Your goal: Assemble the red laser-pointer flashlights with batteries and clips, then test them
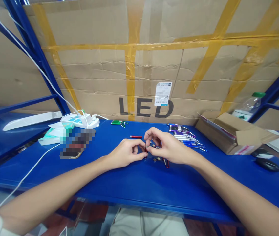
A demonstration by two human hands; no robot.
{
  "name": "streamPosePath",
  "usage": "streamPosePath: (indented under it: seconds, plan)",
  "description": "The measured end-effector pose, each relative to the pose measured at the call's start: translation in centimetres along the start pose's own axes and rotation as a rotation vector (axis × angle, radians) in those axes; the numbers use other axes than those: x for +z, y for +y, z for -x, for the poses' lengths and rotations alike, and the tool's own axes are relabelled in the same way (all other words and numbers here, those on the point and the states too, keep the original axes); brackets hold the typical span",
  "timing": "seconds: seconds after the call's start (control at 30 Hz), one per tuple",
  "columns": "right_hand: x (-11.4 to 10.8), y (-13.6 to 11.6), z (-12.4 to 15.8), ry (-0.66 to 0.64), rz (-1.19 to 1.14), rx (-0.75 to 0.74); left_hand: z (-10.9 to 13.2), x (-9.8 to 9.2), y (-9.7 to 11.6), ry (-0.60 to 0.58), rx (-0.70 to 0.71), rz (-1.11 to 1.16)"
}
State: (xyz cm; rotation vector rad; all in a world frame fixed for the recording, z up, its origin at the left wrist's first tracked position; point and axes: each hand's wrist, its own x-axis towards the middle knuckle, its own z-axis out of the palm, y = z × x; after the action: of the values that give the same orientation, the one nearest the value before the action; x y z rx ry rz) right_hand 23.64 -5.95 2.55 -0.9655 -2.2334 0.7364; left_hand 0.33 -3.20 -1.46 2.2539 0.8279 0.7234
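One red piece (146, 149); left hand (123, 152) and right hand (168, 146) flank it.

The tube (136, 136) is red, the table (129, 186) plain blue

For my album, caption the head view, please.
Left hand and right hand meet at a blue table, near a red cylinder.

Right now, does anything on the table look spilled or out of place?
Small round pieces lie scattered near the right hand, looking untidy against the lined-up coloured tubes farther back. I see no liquid spill.
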Motion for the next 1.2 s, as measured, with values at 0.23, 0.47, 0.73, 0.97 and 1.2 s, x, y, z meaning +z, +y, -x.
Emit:
streamPosePath:
  seconds: [0.23,0.47,0.73,0.97,1.2]
  plan:
    - [0.0,-0.3,0.0,0.001,0.034,-0.003,0.0,-0.1,0.1,0.007,0.004,-0.008]
    - [-1.2,-0.1,0.2,0.055,0.108,0.006,-0.1,-0.3,-0.2,0.021,0.077,-0.026]
    - [-2.5,0.9,0.3,-0.295,0.135,0.119,0.2,-0.7,-0.5,0.023,0.250,-0.153]
    - [-1.8,1.1,0.2,-0.381,0.147,0.127,-0.3,-0.2,-0.5,0.033,-0.076,0.094]
    - [-1.0,0.9,0.2,-0.410,0.216,0.153,-0.4,-0.3,-0.5,0.048,-0.109,0.099]
